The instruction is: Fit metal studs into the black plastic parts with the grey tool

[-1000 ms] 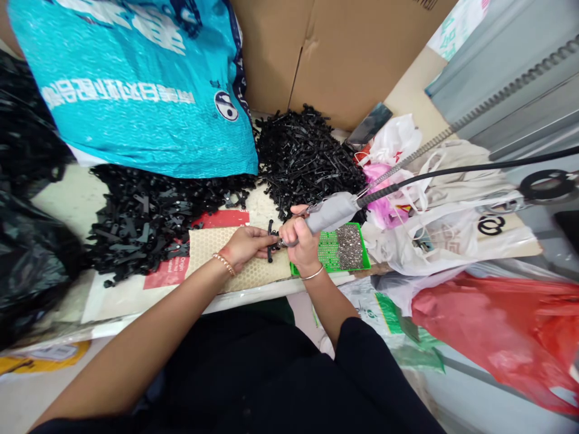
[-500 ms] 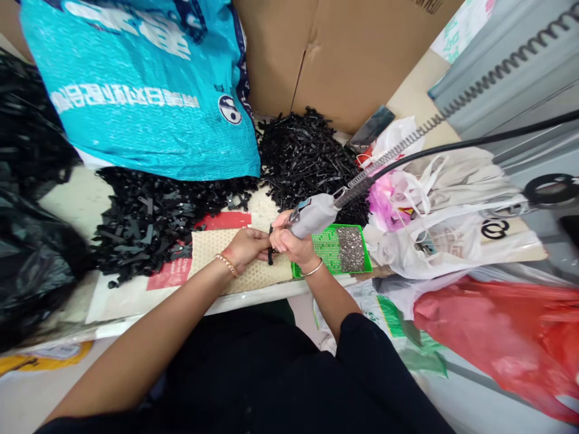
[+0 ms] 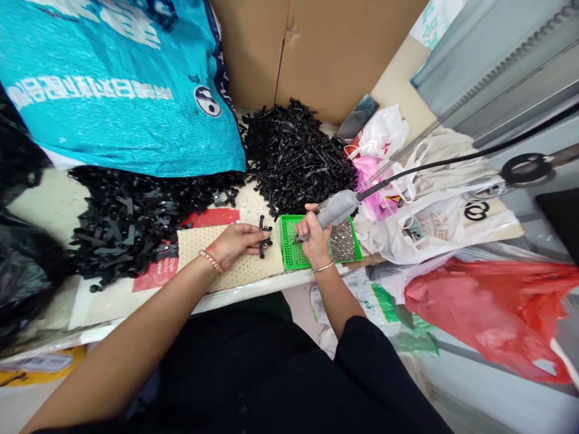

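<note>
Over the green tray [image 3: 287, 256], the right hand [image 3: 315, 241] grips a grey screwdriver [image 3: 337, 208] while the left hand [image 3: 233, 244] pinches a black part [image 3: 262, 247].

two hands are in view, one left hand [image 3: 233, 244] and one right hand [image 3: 315, 238], with two bracelets, one beaded bracelet [image 3: 210, 261] and one plain bangle [image 3: 322, 267]. there is one grey power tool [image 3: 337, 208], one black cable [image 3: 470, 158], one coiled spring [image 3: 493, 75], one green tray [image 3: 289, 258], one textured mat [image 3: 194, 241], one blue bag [image 3: 113, 120] and one red bag [image 3: 488, 319]. two heaps of black parts, one left heap [image 3: 126, 223] and one middle heap [image 3: 294, 157], hold too many to count; so do the metal bits [image 3: 342, 241] in the tray.
</note>
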The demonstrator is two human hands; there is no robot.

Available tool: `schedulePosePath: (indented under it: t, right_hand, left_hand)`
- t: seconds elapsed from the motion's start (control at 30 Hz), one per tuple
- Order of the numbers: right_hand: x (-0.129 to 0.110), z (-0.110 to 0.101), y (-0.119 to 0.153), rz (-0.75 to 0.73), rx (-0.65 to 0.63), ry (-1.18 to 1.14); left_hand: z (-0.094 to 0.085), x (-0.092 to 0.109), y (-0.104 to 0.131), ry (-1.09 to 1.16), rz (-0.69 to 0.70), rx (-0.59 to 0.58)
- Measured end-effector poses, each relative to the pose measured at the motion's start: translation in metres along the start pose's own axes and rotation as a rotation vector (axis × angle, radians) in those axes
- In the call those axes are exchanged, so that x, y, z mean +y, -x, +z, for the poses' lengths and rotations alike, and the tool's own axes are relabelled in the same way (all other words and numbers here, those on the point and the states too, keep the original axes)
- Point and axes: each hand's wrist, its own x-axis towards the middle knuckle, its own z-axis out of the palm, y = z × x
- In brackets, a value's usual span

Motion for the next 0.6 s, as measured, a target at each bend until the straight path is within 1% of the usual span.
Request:
schedulePosePath:
  t: [0.23,0.4,0.6]
  right_hand:
    - [0.009,0.005,0.0,0.045,-0.07,0.035]
    - [0.014,0.004,-0.001,0.057,-0.049,0.075]
    - [0.013,0.003,0.001,0.074,-0.061,0.107]
  left_hand:
    - [-0.005,-0.001,0.0,0.023,0.005,-0.02]
    - [-0.009,-0.005,-0.005,0.055,0.014,-0.038]
    - [-0.009,-0.008,-0.005,0.054,0.023,-0.051]
